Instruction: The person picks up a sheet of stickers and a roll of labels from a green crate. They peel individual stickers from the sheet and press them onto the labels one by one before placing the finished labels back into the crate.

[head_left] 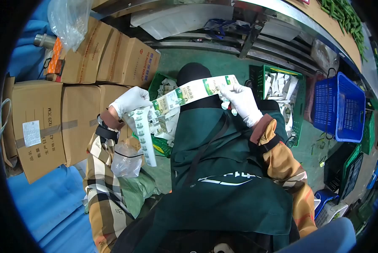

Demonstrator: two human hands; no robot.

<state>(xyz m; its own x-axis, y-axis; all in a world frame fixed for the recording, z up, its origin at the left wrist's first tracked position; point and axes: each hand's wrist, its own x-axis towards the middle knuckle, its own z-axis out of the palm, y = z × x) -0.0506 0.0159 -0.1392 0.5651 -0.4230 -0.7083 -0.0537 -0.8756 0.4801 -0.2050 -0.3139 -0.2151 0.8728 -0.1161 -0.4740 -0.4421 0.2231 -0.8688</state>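
A strip of printed labels (pixel 189 92), white with green and yellow print, stretches between my hands above my lap. My left hand (pixel 132 101), in a white glove, is closed on its left end, and a tail of the strip (pixel 143 137) hangs down below that hand. With its gloved fingers pinched, my right hand (pixel 241 102) grips the other end. Small round stickers show at the right fingertips. Beneath the strip, a green crate (pixel 160 145) filled with paper strips stands by my left side. A dark green apron (pixel 227 168) covers my lap.
Cardboard boxes (pixel 37 122) are stacked at the left, with a clear plastic bag (pixel 70 21) on top. A second green crate (pixel 300 105) of paper strips stands at the right, beside a blue basket (pixel 340 107). Green vegetables (pixel 345 19) lie on the table at the upper right.
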